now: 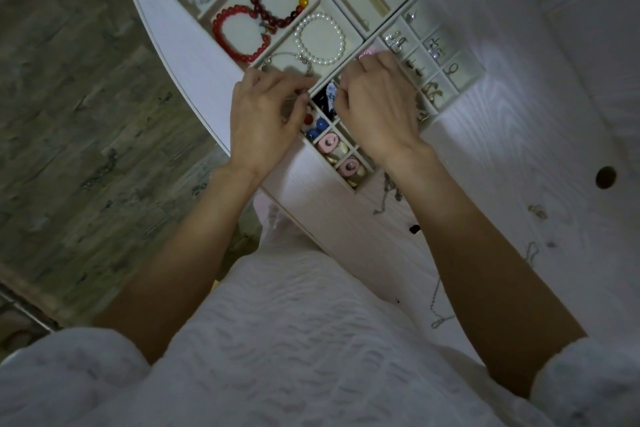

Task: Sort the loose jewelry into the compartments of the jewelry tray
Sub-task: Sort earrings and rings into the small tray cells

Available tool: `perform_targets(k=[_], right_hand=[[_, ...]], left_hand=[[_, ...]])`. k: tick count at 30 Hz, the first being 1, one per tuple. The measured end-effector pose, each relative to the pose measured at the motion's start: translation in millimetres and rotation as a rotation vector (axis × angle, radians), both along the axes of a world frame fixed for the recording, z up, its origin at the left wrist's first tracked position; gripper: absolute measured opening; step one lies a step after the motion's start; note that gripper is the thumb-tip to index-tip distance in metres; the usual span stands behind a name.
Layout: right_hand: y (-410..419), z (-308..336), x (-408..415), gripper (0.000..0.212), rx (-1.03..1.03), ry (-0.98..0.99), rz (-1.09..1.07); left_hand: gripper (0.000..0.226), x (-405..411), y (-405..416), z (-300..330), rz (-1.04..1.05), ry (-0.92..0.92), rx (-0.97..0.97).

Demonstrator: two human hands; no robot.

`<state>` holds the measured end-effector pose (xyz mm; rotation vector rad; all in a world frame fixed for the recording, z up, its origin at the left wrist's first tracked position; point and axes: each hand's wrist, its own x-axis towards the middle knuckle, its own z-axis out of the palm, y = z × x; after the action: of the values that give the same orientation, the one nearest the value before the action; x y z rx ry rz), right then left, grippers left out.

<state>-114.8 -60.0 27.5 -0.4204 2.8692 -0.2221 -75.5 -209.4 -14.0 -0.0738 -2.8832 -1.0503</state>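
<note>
- Both grips curl at the small compartments: my left hand (265, 111) and right hand (377, 104) each seem to pinch something tiny, though I cannot tell what.
- I judge a piece is being set into the jewelry tray (464, 80) on the counter (519, 149).
- Best lower it squarely, clear of the dividers.
- Loose chains (440, 315) wait beside my right forearm.
</note>
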Motion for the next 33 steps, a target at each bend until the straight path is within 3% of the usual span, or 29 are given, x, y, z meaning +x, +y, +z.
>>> perform_targets(k=[7,15,19,27,33], right_hand=[[3,10,5,0.023,-0.012,-0.005,-0.007],[-1,5,15,0.007,-0.323,-0.124,-0.344],[-2,0,14,0.004,-0.357,-0.109,-0.404],[15,-4,21,0.007,-0.319,0.044,-0.212],[28,-6,26,0.027,-0.194,0.183,0.092]], left_hand=[[0.021,2,3,1,0.000,-0.002,0.009],[0.022,3,1,1,-0.007,0.002,0.008],[0.022,3,1,0,-0.013,-0.006,0.007],[0.023,3,-1,-1,-0.013,-0.008,0.020],[0.023,3,0,-2,-0.024,-0.009,0.030]])
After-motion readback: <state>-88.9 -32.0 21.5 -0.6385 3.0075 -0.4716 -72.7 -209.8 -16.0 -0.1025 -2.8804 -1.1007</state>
